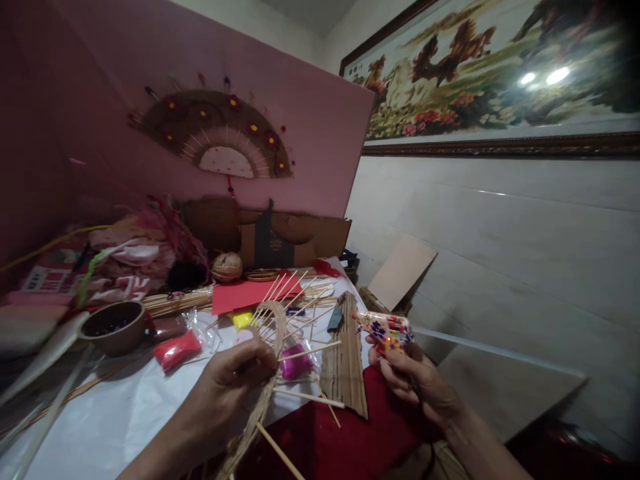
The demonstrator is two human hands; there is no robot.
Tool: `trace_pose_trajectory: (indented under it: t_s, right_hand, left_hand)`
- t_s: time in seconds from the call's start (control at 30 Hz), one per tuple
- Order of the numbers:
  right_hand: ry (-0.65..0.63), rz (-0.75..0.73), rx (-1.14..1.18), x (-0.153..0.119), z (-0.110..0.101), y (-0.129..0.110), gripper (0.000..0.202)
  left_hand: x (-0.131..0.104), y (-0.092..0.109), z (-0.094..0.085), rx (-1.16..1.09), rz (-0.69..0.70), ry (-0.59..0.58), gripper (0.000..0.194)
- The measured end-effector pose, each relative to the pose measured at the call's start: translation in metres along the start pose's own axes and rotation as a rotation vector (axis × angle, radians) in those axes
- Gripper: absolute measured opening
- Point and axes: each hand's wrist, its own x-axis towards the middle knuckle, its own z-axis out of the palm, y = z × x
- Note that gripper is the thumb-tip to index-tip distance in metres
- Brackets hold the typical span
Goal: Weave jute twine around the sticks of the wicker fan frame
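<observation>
My left hand (243, 377) pinches a curved braided twine strip (265, 400), from which several thin wooden sticks (310, 398) fan out to the right and upward. The strip runs from above my fingers down to the bottom edge of the view. On the right, my right hand (410, 373) is wrapped round a glue gun (387, 330) with a floral pattern, its tip pointing left. The gun is apart from the sticks. Between the hands lies a piece of corrugated cardboard (346, 367) with a small grey piece on it.
Red paper (230, 296), a twine ball (227, 267), a brown bowl (114, 327), a red clay packet (177, 350) and a purple packet (296, 361) lie on the white-covered table (125, 427). A decorated fan (220, 130) hangs on the pink board behind.
</observation>
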Motion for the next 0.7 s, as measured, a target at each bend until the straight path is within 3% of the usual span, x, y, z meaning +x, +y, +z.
trace_pose_trajectory:
  t_s: [0.23, 0.47, 0.7]
  right_hand:
    - [-0.175, 0.177, -0.091, -0.023, 0.039, 0.0, 0.035]
    - [-0.386, 0.16, -0.203, -0.014, 0.065, 0.012, 0.041]
    - [-0.363, 0.225, -0.212, -0.019, 0.076, 0.014, 0.041]
  left_hand:
    - [-0.001, 0.006, 0.003, 0.01, 0.002, -0.013, 0.017]
    - [-0.003, 0.004, 0.002, 0.04, -0.04, -0.013, 0.017]
    - [-0.003, 0.003, 0.001, 0.033, -0.045, -0.021, 0.012]
